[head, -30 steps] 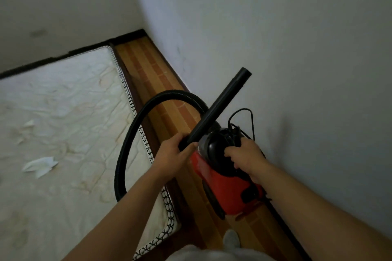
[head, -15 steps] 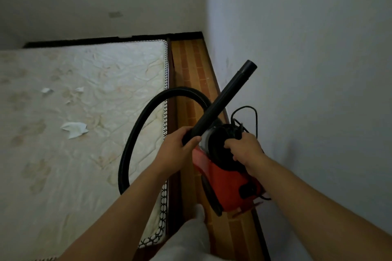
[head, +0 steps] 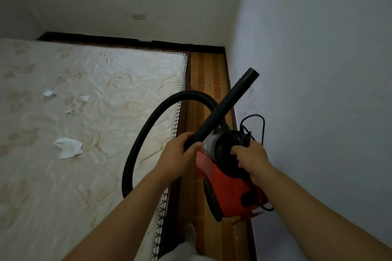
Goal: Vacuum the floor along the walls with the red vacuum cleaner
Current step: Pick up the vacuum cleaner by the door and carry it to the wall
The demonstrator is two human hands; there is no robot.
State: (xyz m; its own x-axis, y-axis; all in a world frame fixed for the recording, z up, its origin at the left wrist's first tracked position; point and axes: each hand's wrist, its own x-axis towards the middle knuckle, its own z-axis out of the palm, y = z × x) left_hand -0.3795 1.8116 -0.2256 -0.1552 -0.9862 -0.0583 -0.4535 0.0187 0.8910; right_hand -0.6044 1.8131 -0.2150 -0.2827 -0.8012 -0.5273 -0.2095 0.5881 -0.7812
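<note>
The red vacuum cleaner [head: 228,188] hangs in the air over a narrow strip of wooden floor [head: 209,82], carried by its black top handle in my right hand [head: 250,158]. My left hand [head: 179,154] grips the lower end of the black rigid tube [head: 230,104], which points up and to the right, its open end off the floor near the right wall. A black ribbed hose [head: 144,133] loops from the tube out over the mattress and back down behind my left forearm. A black cord [head: 257,125] coils by the handle.
A bare cream mattress [head: 89,112] with scraps of white paper [head: 67,147] fills the left. The floor strip runs between its edge and the grey right wall [head: 318,91] to a dark skirting board [head: 207,47] at the far wall. My socked foot [head: 189,234] stands on the strip.
My view has swung left and up, so more of the far wall and the mattress shows. Both hands keep the same grips, and the vacuum stays lifted in about the same pose.
</note>
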